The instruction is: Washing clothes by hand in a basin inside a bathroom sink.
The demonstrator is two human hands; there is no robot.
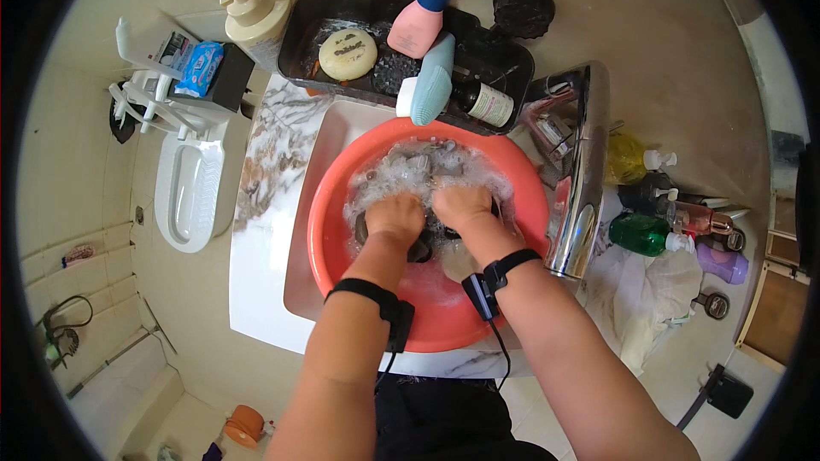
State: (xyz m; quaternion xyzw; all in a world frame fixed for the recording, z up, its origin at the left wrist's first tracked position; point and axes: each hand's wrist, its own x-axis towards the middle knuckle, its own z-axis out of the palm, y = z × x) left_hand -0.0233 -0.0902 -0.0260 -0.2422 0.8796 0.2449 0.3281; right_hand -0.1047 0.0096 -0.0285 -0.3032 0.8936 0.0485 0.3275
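Note:
A coral-red plastic basin (323, 205) sits in the white washbasin (307, 262). It holds sudsy water (378, 186) and a heap of wet cloth (419, 250), dark and greyish. Both hands are down in the basin, side by side and a little apart. My left hand (395, 214) is curled into a fist on the dark cloth. Closed in the same way, my right hand (462, 203) grips cloth with dark edges showing beside it. Foam and the backs of the hands hide most of the fingertips. Each wrist wears a black strap with a small cabled device.
Over the basin's right rim reaches a chrome faucet (576, 205). Behind lies a black tray (301, 25) with a soap bar (348, 54), a pink pump bottle (416, 29) and a teal brush (432, 83). Several bottles, including a green one (639, 234), crowd the right counter.

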